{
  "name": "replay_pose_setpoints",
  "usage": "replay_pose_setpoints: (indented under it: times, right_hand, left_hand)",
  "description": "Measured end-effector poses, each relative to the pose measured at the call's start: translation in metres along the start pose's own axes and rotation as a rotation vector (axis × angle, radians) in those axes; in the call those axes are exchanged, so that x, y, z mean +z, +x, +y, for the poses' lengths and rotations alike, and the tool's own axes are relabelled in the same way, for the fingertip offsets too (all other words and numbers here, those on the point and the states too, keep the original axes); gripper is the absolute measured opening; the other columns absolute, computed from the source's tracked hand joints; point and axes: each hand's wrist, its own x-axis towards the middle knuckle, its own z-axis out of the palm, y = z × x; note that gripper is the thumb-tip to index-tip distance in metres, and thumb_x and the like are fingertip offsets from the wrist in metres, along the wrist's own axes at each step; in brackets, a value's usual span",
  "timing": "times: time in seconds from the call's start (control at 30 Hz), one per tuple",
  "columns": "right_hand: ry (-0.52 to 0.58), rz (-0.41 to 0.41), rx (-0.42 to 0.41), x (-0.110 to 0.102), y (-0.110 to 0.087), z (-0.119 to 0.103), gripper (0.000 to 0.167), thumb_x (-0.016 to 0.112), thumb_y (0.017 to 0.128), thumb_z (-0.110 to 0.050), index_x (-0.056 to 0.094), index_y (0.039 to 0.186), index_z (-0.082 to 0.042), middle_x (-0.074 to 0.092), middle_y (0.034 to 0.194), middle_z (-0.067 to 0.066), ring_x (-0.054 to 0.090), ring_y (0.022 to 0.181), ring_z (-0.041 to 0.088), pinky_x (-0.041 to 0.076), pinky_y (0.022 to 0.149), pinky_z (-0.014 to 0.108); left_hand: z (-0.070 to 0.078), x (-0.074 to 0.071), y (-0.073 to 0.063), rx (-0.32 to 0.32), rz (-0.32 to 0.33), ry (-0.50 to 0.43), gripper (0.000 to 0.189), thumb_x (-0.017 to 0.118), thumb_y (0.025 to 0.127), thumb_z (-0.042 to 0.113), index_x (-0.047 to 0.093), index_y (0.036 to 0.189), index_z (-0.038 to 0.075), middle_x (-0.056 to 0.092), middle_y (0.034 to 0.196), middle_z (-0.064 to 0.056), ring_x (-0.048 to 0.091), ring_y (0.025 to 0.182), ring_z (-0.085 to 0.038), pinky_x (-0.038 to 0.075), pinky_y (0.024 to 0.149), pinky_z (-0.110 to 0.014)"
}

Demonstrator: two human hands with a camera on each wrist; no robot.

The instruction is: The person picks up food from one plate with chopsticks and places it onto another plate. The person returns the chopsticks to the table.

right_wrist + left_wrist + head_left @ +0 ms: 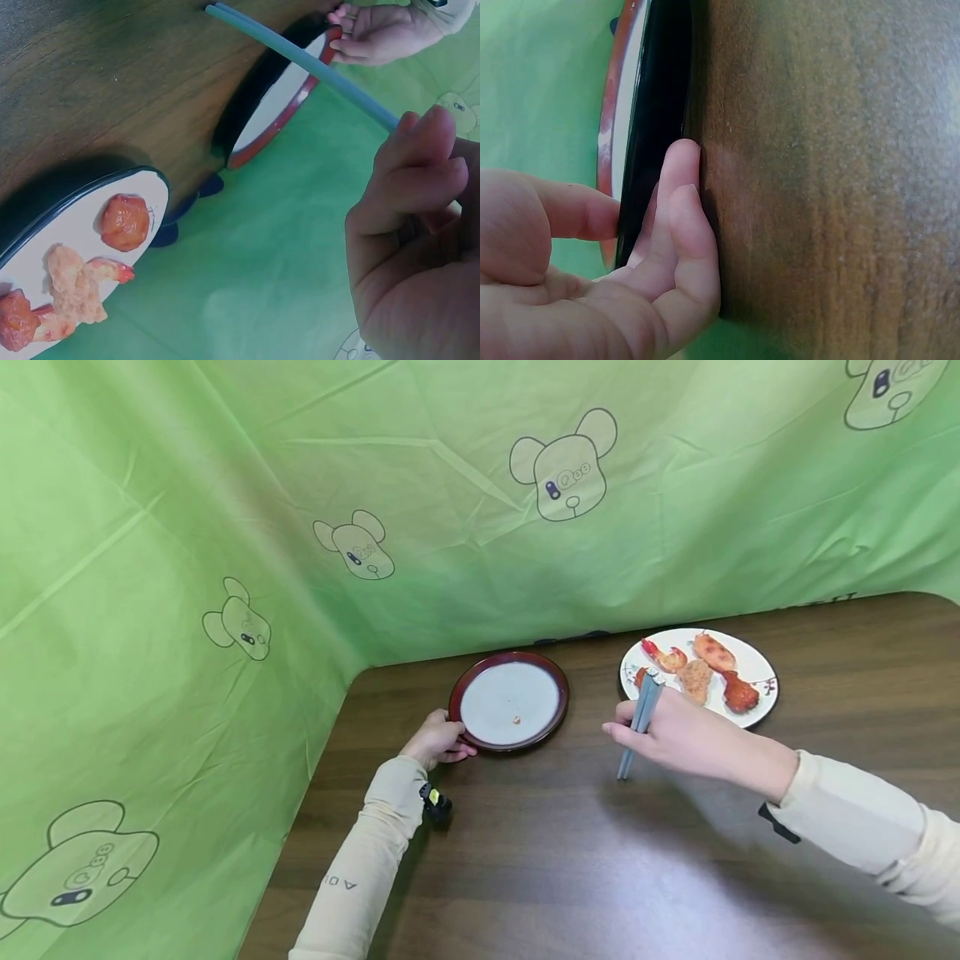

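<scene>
My left hand [438,739] grips the near-left edge of a round white plate with a brown-red rim [502,693]. In the left wrist view the thumb [585,213] lies on the rim and the fingers [694,247] are tucked under the plate's dark underside. A small orange crumb [517,720] lies on that plate. My right hand [690,735] holds grey-blue chopsticks [642,712], tips pointing down at the table with no food between them. Behind this hand sits a white plate [759,675] with a shrimp [666,657], a drumstick-shaped piece [740,692] and several other food pieces.
Both plates stand toward the back of a brown wooden table [517,835]. A green cloth [450,543] with bear-head drawings hangs behind and to the left, close to the table's edges. A dark device [437,803] is strapped at the left wrist.
</scene>
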Motion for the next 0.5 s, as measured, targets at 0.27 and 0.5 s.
replay_pose_setpoints:
  times: [0.27, 0.5]
  right_hand:
    - [0.017, -0.01, -0.003, 0.0045, -0.0019, 0.0009, 0.037, 0.064, 0.091, -0.016, 0.044, 0.061, -0.022, 0.025, 0.056, -0.019, 0.026, 0.052, -0.005, 0.028, 0.047, 0.014]
    - [0.053, 0.008, -0.022, 0.0053, -0.0034, 0.0022, 0.037, 0.065, 0.09, -0.013, 0.044, 0.06, -0.021, 0.025, 0.056, -0.02, 0.025, 0.05, -0.007, 0.027, 0.045, 0.014]
  left_hand:
    - [-0.0009, 0.0008, 0.0006, 0.005, 0.003, -0.006, 0.03, 0.043, 0.097, 0.005, 0.034, 0.125, -0.001, 0.06, 0.072, -0.009, 0.064, 0.055, -0.011, 0.053, 0.05, -0.018]
    - [0.0004, 0.0007, -0.0011, 0.006, 0.002, -0.006, 0.03, 0.043, 0.097, 0.005, 0.034, 0.125, -0.001, 0.06, 0.072, -0.009, 0.064, 0.056, -0.011, 0.053, 0.051, -0.018]
